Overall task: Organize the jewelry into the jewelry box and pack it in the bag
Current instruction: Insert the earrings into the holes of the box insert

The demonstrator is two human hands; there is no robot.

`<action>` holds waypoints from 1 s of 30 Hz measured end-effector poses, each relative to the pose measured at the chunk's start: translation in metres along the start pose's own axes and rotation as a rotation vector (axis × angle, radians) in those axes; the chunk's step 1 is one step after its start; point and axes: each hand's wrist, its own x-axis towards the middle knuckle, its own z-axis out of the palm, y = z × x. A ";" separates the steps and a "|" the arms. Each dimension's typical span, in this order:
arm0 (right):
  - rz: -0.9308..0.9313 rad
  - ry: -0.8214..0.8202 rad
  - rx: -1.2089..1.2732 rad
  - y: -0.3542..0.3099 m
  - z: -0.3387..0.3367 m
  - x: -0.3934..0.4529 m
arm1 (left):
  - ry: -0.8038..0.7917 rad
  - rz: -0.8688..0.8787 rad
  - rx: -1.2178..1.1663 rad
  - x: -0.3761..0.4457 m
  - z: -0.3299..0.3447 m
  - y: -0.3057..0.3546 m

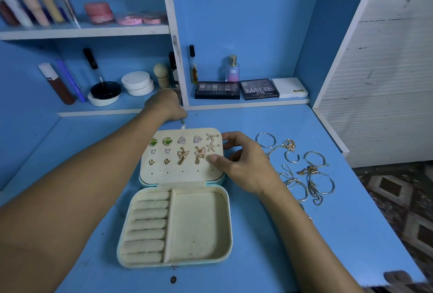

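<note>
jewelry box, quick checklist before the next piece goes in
1. Jewelry box open and flat on the table: ok.
2. Earring panel steadied: ok, the right hand has thumb and fingers on its right edge.
3. Free holes on the panel: ok, the bottom row is empty.
4. Left hand has the next piece: cannot tell, its fingers curl over something small behind the panel, mostly hidden.
5. Ring rolls and large compartment free: ok, both empty.
6. Bangles and chains packed: not ok, loose on the table to the right.
</note>
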 end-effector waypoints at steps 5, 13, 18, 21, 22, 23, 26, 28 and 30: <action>-0.031 0.022 -0.014 -0.002 0.000 -0.003 | 0.058 0.018 -0.031 -0.002 -0.002 -0.002; -0.115 0.015 0.004 -0.005 0.000 -0.009 | 0.185 0.016 -0.183 -0.014 -0.031 -0.013; -0.147 0.002 -0.018 -0.010 -0.003 -0.014 | 0.229 0.054 -0.344 -0.035 -0.047 -0.023; -0.192 0.002 -0.048 -0.016 -0.005 -0.017 | 0.233 0.067 -0.402 -0.046 -0.055 -0.029; -0.206 0.007 -0.063 -0.018 -0.006 -0.019 | 0.237 0.075 -0.414 -0.048 -0.057 -0.030; -0.222 0.015 -0.084 -0.020 -0.006 -0.022 | 0.249 0.089 -0.426 -0.051 -0.059 -0.031; -0.277 0.067 -0.119 -0.020 -0.005 -0.030 | 0.300 0.120 -0.473 -0.058 -0.065 -0.033; -0.309 0.099 -0.113 -0.018 -0.004 -0.035 | 0.332 0.137 -0.493 -0.063 -0.067 -0.033; -0.343 0.121 -0.114 -0.016 -0.002 -0.039 | 0.347 0.166 -0.504 -0.067 -0.067 -0.033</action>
